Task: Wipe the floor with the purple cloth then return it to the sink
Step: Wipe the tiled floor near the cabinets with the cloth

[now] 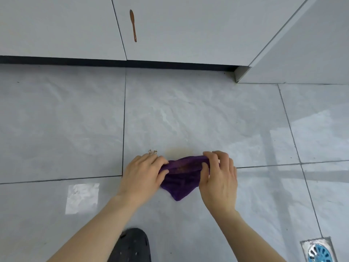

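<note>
The purple cloth [181, 178] lies bunched on the grey tiled floor [188, 114], with brown dirt along its upper fold. My left hand [141, 173] grips its left end and my right hand [219, 174] grips its right end, holding the upper edge stretched between them. A faint yellowish smear [177, 151] marks the tile just beyond the cloth, and a few brown crumbs [152, 152] lie by my left fingertips. The sink is out of view.
White cabinet doors [170, 31] rise at the back, with a brown drip [133, 25] running down one. A dark kickboard runs beneath them. A floor drain [319, 251] sits at the bottom right. A black shoe [132, 244] rests at the bottom centre.
</note>
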A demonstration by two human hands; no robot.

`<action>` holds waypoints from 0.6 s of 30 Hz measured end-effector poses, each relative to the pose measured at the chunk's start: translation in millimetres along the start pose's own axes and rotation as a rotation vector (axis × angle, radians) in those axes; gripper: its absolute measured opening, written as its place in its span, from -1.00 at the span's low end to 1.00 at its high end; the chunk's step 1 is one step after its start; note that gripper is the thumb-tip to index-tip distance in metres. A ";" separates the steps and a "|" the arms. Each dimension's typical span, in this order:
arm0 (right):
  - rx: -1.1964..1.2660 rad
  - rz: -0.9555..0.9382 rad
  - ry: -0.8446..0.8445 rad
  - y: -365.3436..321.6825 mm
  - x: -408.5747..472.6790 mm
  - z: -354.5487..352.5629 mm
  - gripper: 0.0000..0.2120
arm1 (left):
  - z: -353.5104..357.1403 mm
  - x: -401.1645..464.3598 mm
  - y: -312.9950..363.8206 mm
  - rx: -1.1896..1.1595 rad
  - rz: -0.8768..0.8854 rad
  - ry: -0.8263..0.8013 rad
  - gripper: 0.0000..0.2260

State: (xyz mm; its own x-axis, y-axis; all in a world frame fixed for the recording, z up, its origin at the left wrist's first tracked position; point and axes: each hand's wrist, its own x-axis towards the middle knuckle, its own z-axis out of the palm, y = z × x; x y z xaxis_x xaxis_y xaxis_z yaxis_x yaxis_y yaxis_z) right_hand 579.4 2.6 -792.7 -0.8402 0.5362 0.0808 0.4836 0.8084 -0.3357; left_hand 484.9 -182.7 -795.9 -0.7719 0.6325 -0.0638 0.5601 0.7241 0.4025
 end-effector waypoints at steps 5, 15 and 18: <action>0.052 0.080 0.010 -13.6 -25.0 23.3 -0.51 | 21.5 -12.5 -14.3 -0.042 0.121 0.049 -0.72; -0.025 0.194 -0.151 -55.5 -19.4 87.9 0.12 | 25.6 22.2 -103.9 0.117 -0.349 0.071 -0.42; -0.109 0.117 -0.129 -44.9 -8.5 99.0 0.00 | 33.5 22.6 -111.8 0.161 -0.359 0.063 -0.42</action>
State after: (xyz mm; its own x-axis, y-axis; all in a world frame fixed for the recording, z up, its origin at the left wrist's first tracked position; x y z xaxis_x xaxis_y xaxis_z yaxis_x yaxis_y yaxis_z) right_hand 540.6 -62.2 -871.2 -0.7978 0.5980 -0.0764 0.5976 0.7675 -0.2319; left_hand 414.9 -240.2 -872.9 -0.9415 0.3165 -0.1163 0.2871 0.9333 0.2157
